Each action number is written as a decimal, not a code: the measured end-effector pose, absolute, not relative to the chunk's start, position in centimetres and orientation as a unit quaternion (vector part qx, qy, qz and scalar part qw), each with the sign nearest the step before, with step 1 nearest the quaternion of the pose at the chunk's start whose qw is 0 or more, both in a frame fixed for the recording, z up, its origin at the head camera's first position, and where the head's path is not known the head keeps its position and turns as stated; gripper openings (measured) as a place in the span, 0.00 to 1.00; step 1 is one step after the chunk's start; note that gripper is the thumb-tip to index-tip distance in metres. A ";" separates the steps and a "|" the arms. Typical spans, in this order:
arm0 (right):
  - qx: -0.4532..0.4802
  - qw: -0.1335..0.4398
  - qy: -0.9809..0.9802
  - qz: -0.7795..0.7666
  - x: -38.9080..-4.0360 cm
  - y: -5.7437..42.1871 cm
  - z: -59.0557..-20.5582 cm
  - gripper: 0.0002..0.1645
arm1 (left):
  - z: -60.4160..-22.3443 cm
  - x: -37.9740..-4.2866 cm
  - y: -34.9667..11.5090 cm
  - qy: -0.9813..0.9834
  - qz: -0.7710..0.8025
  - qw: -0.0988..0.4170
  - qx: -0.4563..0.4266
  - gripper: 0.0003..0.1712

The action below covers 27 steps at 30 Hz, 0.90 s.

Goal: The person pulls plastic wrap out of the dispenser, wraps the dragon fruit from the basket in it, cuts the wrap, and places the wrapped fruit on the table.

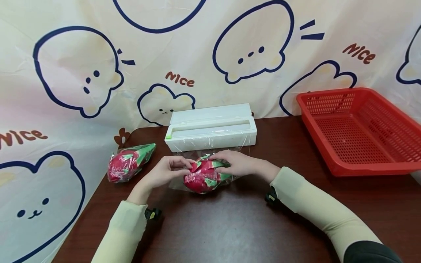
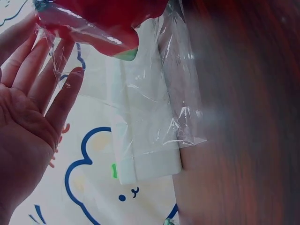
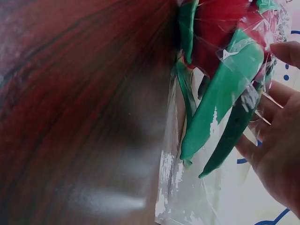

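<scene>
A pink-red dragon fruit (image 1: 201, 179) with green scales lies on the table in clear cling film (image 1: 179, 183), directly before the white box. At its left end, my left hand (image 1: 168, 170) has thumb and index finger close together on the film. The left wrist view shows film (image 2: 176, 112) stretched past the fruit, with the other fingers fairly straight. My right hand (image 1: 241, 163) holds film at the fruit's leafy right end, thumb in front and fingers behind. Long green scales (image 3: 220, 103) show under the film in the right wrist view.
The white cling film box (image 1: 212, 140) stands at the back with its lid raised. Another film-wrapped dragon fruit (image 1: 123, 166) lies at the left edge of the brown table (image 1: 210, 230). A red plastic basket (image 1: 378, 168) is at the right, and a printed cloth (image 1: 204, 54) hangs behind.
</scene>
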State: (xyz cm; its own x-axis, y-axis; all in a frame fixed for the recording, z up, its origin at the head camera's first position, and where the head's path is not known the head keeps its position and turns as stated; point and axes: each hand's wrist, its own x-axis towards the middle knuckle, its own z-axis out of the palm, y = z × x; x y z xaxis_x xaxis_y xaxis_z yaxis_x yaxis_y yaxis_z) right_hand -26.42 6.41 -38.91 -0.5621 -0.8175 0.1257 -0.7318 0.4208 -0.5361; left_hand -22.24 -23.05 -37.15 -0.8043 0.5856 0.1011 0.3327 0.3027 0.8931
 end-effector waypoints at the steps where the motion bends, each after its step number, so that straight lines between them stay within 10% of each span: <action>1: -0.460 0.079 0.841 -0.275 -26.5 6.3 -38.9 0.29 | -37.2 -22.4 -23.1 0.796 0.517 0.121 0.289 0.07; 27: -0.400 0.123 0.849 -0.323 -29.1 5.8 -39.4 0.22 | -36.5 -21.3 -22.6 0.867 0.411 -0.021 0.280 0.24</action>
